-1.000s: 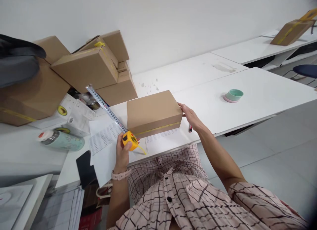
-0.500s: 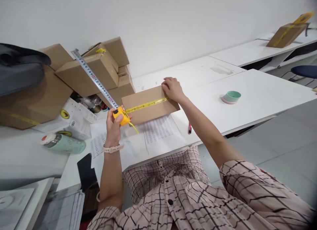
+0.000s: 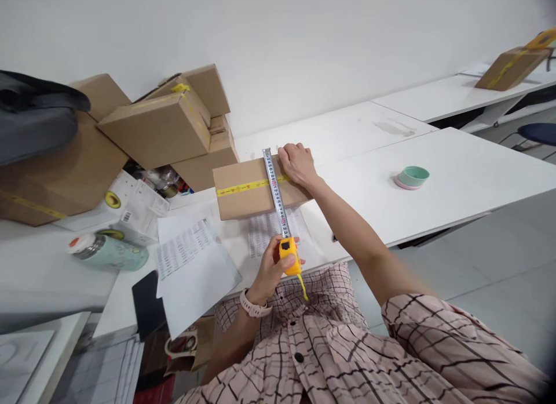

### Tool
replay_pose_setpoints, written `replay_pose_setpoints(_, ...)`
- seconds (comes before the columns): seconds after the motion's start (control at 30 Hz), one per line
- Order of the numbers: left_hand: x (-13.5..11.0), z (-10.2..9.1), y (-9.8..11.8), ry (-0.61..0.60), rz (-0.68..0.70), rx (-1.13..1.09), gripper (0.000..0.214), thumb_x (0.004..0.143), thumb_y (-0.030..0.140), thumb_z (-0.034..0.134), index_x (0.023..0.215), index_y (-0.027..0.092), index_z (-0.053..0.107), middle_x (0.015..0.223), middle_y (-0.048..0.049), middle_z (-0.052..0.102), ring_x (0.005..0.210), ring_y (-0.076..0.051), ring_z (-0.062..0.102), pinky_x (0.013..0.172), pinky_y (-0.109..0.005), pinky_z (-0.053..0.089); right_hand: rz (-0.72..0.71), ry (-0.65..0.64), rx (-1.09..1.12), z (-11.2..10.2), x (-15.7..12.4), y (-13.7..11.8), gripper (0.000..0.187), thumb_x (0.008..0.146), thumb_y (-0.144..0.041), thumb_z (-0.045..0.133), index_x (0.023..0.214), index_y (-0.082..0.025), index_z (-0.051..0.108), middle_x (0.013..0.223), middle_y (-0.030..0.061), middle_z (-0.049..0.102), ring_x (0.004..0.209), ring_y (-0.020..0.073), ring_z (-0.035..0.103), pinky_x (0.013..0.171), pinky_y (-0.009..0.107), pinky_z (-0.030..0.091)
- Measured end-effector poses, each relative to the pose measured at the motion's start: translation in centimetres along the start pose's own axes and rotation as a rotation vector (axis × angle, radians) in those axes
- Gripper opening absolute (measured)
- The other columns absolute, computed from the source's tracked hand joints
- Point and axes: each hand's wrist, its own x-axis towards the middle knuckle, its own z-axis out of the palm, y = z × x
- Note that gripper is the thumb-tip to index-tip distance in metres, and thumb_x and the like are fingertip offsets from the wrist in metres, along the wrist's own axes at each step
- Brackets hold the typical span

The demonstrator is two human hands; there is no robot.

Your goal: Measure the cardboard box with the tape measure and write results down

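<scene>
Now left hand [image 3: 271, 268] clamped on tape measure [image 3: 290, 254], right hand [image 3: 297, 163] curled over far edge of box [image 3: 243, 192].

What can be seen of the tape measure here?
The tape measure has a small yellow case, gripped in the left hand, with a yellow strap dangling from it. Its pale blade, printed with black numerals and some red marks, is pulled out. It runs straight away from the person across the top of the cardboard box, crossing the box's yellow tape. Its tip reaches the box's far edge, beside the right hand.
</scene>
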Motion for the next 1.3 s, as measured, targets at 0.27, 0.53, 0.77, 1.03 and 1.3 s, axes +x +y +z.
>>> replay_pose_setpoints(0.27, -1.2, -0.2, -0.4, -0.006, -0.05, -0.012, 0.052, 0.076, 0.046, 0.081, 0.112, 0.022, 0.053, 0.136, -0.0126, 0.062, 0.082, -0.02, 0.073, 0.069, -0.034, 0.06, 0.049, 0.008, -0.027, 0.1, 0.6, -1.3, 0.051, 0.103, -0.051, 0.025, 0.098, -0.019, 0.064, 0.103, 0.0147, 0.07, 0.108, 0.0327, 0.056, 0.107, 0.05, 0.03)
replay_pose_setpoints(0.53, -1.2, -0.5, -2.2, -0.019, -0.023, -0.029, 0.058, 0.075, 0.047, 0.083, 0.118, 0.024, 0.051, 0.136, -0.0134, 0.062, 0.083, -0.021, 0.073, 0.072, -0.034, 0.059, 0.104, -0.045, -0.039, -0.1, 0.9, -2.0, 0.053, 0.098, -0.062, 0.037, 0.106, -0.016, 0.063, 0.104, 0.018, 0.069, 0.113, 0.0385, 0.053, 0.103, 0.055, 0.033)
replay_pose_setpoints(0.77, -1.2, 0.1, -2.4, 0.0, -0.047, 0.006, 0.059, 0.076, 0.047, 0.083, 0.12, 0.023, 0.052, 0.13, -0.0127, 0.063, 0.09, -0.022, 0.073, 0.08, -0.035, 0.057, 0.125, -0.028, -0.02, 0.3, 1.1, -1.8, 0.051, 0.097, -0.062, 0.04, 0.105, -0.017, 0.061, 0.104, 0.0184, 0.068, 0.114, 0.0385, 0.052, 0.098, 0.054, 0.039)
replay_pose_setpoints(1.03, -1.0, 0.3, -2.9, 0.015, -0.035, 0.008, 0.063, 0.074, 0.048, 0.084, 0.122, 0.023, 0.051, 0.127, -0.0144, 0.064, 0.088, -0.023, 0.074, 0.077, -0.036, 0.059, 0.13, -0.03, -0.033, 0.3, 0.9, -1.6, 0.055, 0.099, -0.065, 0.034, 0.104, -0.017, 0.061, 0.104, 0.0182, 0.067, 0.114, 0.0375, 0.052, 0.099, 0.053, 0.038)
replay_pose_setpoints(1.3, -4.7, -2.7, 0.4, 0.225, 0.48, 0.137, 0.066, 0.074, 0.042, 0.083, 0.13, 0.024, 0.05, 0.126, -0.0128, 0.066, 0.099, -0.027, 0.074, 0.081, -0.039, 0.063, 0.036, 0.164, -0.022, 2.0, -0.2, -0.5, 0.063, 0.101, -0.068, 0.02, 0.101, -0.018, 0.058, 0.095, 0.0146, 0.064, 0.112, 0.035, 0.053, 0.096, 0.051, 0.039)
